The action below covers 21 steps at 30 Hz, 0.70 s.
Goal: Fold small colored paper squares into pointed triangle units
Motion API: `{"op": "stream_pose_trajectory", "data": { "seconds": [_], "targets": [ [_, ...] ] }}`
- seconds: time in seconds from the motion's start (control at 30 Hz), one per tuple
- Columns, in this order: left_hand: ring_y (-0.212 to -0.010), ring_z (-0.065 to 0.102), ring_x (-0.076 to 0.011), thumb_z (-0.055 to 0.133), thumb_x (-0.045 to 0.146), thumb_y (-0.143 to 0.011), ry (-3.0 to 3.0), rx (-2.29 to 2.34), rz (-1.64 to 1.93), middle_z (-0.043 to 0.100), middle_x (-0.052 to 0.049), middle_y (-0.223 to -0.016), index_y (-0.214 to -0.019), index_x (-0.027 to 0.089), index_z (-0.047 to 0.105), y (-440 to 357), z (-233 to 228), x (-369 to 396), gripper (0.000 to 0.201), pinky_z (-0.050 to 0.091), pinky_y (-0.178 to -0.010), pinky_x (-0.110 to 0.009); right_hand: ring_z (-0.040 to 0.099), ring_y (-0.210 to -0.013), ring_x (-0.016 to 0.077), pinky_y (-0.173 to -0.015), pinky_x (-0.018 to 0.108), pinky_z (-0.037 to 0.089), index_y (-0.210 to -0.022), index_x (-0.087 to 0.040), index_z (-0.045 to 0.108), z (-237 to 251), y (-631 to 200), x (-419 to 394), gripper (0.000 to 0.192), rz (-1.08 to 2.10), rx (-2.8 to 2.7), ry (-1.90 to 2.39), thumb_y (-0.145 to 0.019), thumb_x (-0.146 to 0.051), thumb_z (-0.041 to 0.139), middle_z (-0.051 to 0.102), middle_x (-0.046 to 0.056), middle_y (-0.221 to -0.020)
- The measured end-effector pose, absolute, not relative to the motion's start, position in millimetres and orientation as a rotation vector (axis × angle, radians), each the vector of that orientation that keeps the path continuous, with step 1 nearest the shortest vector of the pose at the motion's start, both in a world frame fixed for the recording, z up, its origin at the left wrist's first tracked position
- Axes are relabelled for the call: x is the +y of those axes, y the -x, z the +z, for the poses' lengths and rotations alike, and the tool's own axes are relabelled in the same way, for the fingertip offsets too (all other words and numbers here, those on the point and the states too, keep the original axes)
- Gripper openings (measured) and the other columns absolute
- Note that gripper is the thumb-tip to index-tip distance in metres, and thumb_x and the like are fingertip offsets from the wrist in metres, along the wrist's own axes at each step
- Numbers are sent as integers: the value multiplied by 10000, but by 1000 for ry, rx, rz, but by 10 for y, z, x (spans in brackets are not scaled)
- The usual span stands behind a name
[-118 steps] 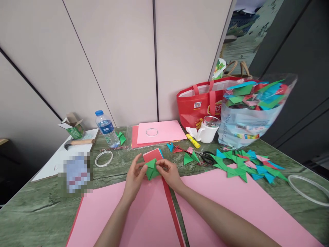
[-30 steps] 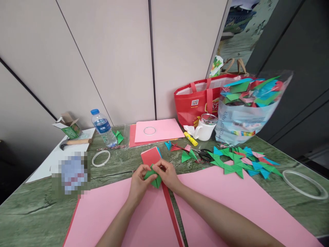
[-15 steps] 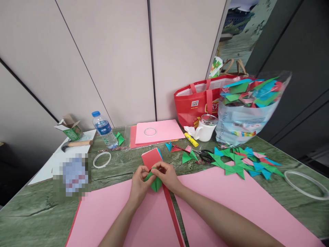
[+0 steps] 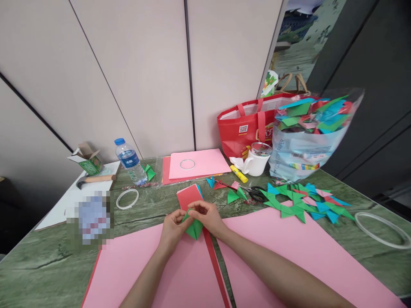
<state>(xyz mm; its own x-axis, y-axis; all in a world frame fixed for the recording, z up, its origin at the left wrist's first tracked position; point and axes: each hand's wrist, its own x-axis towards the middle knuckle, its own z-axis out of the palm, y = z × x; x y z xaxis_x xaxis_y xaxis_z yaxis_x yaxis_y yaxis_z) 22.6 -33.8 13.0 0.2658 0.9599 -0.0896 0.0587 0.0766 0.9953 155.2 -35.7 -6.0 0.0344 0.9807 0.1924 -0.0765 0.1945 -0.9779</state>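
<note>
Two hands, left hand [image 4: 171,229] and right hand [image 4: 207,217], pinch one green folded paper [image 4: 193,229].

Bright, even light; sharp centre, warped edges.

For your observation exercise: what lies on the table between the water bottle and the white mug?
In the head view, between the water bottle and the white mug lie a small green folded piece and stacked pink sheets bearing a thin ring.

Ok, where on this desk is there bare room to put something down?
Bare: green table left of the near pink sheet, and the big pink sheet between the right hand and the white ring. Crowded: folded triangles, scissors, mug, bags behind.
</note>
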Motion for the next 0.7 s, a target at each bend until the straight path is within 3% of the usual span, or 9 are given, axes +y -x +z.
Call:
{"op": "stream_pose_trajectory", "data": {
  "seconds": [0.3,0.5,0.7],
  "targets": [
    [-539,578,-135,696,337,-582,-1246,1066,910,644,-9,-602,-678,140,602,-229,145,-336,238,426,-502,-214,364,-469,79,-457,198,322,-525,-169,475,-67,-1565,-370,304,1005,-1251,1063,-700,-394,581,410,-52,-493],
    [-554,597,-142,701,327,-580,-1172,1083,964,676,-25,-646,-699,143,628,-181,136,-292,231,456,-539,-231,464,-555,111,-528,218,379,-613,-166,547,-38,-1548,-351,367,1094,-1215,1025,-800,-451,412,521,-13,-586],
    [-530,585,-137,678,357,-609,-1141,1073,986,660,-12,-596,-738,140,640,-150,116,-271,255,458,-522,-233,442,-513,98,-508,216,366,-586,-162,526,-111,-1555,-331,260,1067,-1211,1044,-703,-388,579,499,-35,-557]
  ]
}}
